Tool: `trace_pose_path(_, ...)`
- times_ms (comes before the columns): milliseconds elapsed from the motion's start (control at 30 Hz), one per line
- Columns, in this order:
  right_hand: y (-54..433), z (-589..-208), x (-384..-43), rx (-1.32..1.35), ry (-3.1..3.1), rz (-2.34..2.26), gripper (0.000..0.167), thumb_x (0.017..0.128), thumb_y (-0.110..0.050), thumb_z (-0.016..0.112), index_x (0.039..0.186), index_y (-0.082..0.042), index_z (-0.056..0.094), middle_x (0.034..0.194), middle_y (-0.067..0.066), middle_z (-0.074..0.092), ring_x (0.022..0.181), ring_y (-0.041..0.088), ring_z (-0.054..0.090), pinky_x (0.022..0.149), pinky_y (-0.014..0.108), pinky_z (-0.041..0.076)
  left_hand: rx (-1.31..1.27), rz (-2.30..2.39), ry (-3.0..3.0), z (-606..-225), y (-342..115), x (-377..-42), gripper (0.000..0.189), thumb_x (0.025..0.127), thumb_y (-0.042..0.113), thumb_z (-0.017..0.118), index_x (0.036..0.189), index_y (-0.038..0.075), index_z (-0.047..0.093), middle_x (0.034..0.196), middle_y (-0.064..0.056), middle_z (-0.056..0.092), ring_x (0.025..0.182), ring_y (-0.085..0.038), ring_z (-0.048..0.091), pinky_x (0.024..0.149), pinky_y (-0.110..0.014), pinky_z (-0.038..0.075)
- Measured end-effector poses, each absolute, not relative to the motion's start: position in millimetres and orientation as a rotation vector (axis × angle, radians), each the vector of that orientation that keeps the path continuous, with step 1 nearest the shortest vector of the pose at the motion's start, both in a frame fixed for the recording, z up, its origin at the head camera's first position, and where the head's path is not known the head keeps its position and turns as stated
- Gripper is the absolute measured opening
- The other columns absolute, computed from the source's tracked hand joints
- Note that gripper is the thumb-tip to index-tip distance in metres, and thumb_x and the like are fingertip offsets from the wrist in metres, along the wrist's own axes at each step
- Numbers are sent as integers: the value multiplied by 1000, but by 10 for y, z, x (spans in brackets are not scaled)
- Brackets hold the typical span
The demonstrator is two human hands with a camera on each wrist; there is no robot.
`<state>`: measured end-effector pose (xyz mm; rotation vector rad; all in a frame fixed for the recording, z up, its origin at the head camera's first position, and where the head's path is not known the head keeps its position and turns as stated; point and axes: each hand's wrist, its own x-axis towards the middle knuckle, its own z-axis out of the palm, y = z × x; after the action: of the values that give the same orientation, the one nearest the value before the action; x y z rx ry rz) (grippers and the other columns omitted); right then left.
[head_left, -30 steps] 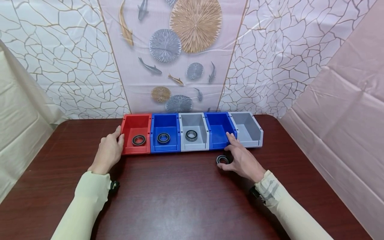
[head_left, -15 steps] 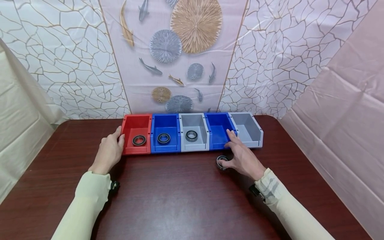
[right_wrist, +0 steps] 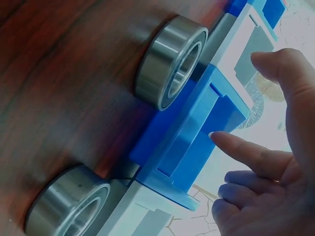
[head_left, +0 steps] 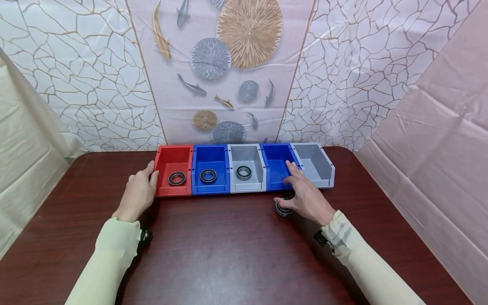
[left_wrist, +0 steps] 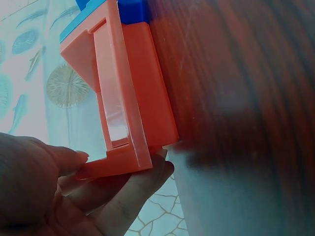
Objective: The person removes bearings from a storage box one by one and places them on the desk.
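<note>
My left hand [head_left: 138,190] grips the left side wall of the red bin [head_left: 173,154]; in the left wrist view the thumb [left_wrist: 69,160] is on one side of the wall and the fingers on the other. My right hand [head_left: 309,197] hovers with thumb and index spread, near the front of the right-hand blue bin [head_left: 276,154]. Under its thumb a steel ball bearing [head_left: 283,211] lies on the table. The right wrist view shows this bearing [right_wrist: 172,64] and a second bearing [right_wrist: 66,206], which the hand hides from the head view.
Bearings lie in the red bin, the left blue bin [head_left: 209,152] and the middle grey bin [head_left: 247,151]. Another grey bin [head_left: 310,152] ends the row at right. The bins stand side by side along the back of the brown table [head_left: 213,250], before a patterned curtain [head_left: 114,84].
My right hand has shifted slightly forward, its thumb now over the far part of the bearing. The left hand and the bins stay where they were.
</note>
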<state>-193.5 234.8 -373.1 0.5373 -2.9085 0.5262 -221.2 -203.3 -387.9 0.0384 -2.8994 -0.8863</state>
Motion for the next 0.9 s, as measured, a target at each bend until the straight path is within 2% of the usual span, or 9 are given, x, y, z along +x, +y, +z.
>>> trace_pose_path(300,2311,-3694,-1998,546,-2893,529,58,86,-35,81,120,10,67,167,27,22,155,45,19,121,58,30,38,-889,-2897,-3880,-2038,-2209,59,110,25,43,162,7,21,151,-34,45,112,-43,59,86,-51,59)
trace_pose_path(433,2296,-3670,-2012,534,-2893,537,59,86,-35,81,122,9,67,167,26,21,155,46,19,119,59,34,53,-899,-2909,-3881,-2033,-2216,60,110,26,43,162,8,19,153,-33,43,116,-44,57,90,-54,58)
trace_pose_path(667,2263,-3616,-2040,534,-2872,570,59,86,-38,80,121,9,67,168,24,21,156,43,19,120,57,34,62,-904,-2917,-3886,-2037,-2222,61,110,26,44,162,9,19,152,-33,43,116,-44,58,90,-54,59)
trace_pose_path(900,2227,-3597,-2068,543,-2863,578,60,85,-37,81,121,10,66,168,24,21,156,45,19,119,58,35,62,-901,-2915,-3878,-2037,-2221,60,110,26,43,162,8,19,154,-32,42,121,-46,57,94,-56,57)
